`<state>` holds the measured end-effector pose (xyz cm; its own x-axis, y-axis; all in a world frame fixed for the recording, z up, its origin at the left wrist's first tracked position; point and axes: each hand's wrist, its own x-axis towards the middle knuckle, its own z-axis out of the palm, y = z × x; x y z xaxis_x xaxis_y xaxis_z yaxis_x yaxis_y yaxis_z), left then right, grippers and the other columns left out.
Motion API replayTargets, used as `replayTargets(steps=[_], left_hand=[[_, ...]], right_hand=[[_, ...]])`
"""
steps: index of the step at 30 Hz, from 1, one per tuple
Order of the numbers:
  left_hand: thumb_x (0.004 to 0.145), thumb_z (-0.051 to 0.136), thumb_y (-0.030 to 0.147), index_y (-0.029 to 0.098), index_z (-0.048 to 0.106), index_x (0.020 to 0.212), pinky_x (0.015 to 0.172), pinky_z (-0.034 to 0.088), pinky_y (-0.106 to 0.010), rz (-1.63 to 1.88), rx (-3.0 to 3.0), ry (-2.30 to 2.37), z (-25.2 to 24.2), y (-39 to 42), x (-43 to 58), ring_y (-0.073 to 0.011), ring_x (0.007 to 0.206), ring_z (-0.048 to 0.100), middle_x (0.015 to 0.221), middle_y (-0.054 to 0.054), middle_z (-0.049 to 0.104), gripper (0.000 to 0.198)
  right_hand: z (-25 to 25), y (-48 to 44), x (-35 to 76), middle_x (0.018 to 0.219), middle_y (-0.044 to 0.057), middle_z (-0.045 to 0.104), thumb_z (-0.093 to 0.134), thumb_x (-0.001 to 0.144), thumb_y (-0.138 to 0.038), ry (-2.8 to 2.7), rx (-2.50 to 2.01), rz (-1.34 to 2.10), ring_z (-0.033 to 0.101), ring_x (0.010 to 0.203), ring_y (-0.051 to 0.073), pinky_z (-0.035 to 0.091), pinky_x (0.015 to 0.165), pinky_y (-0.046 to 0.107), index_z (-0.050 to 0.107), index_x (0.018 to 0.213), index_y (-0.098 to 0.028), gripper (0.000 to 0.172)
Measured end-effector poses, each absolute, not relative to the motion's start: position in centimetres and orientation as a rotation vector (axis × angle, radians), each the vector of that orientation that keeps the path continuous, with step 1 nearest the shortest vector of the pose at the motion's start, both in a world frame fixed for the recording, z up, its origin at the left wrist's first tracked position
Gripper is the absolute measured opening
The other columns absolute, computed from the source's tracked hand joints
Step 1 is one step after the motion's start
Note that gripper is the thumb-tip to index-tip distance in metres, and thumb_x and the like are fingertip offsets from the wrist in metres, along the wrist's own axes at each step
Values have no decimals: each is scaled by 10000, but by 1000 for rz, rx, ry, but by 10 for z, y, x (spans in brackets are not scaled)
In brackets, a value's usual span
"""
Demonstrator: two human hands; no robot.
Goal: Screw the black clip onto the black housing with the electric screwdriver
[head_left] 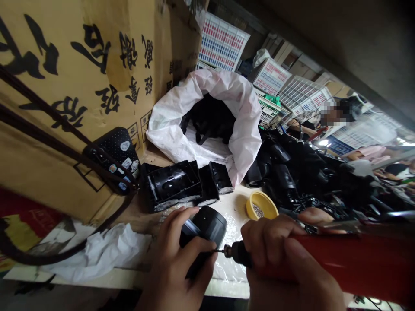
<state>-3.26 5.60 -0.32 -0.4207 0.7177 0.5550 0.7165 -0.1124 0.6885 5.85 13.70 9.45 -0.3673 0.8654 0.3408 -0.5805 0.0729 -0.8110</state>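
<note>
My left hand (181, 259) is wrapped round a black plastic part (210, 224) near the front edge of the table. In my right hand (285, 250) is a red power screwdriver (350, 263), lying level and pointing left. Its thin bit meets the side of the black part, beside my left thumb and fingertip; the screw, if any, is too small to make out. A yellow bowl (265, 203) of small metal screws stands just behind my right hand. Several black housings (173, 183) lie behind my left hand.
A white sack (246, 116) holding black pieces stands at the back. A large cardboard box (65, 99) and a dotted pouch (112, 160) are at left, near crumpled white paper (110, 248). Black parts (285, 172) are heaped at right. Other people sit farther back.
</note>
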Motion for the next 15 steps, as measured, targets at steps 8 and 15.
replayTargets(steps=[8, 15], left_hand=[[884, 561, 120, 262, 540, 1004, 1024, 396, -517, 1604, 1743, 2108, -7, 56, -34, -275, 1339, 347, 1413, -77, 344, 187], [906, 576, 235, 242, 525, 1141, 1051, 419, -460, 1617, 1741, 2215, -12, 60, -34, -249, 1311, 403, 1396, -97, 409, 240]], right_hand=[[85, 136, 50, 538, -74, 467, 604, 790, -140, -1169, -428, 1346, 403, 428, 95, 378, 467, 228, 543, 982, -261, 236], [75, 131, 49, 582, -96, 409, 586, 851, -162, -1304, -473, 1216, 363, 425, 79, 345, 462, 224, 434, 982, -277, 231]])
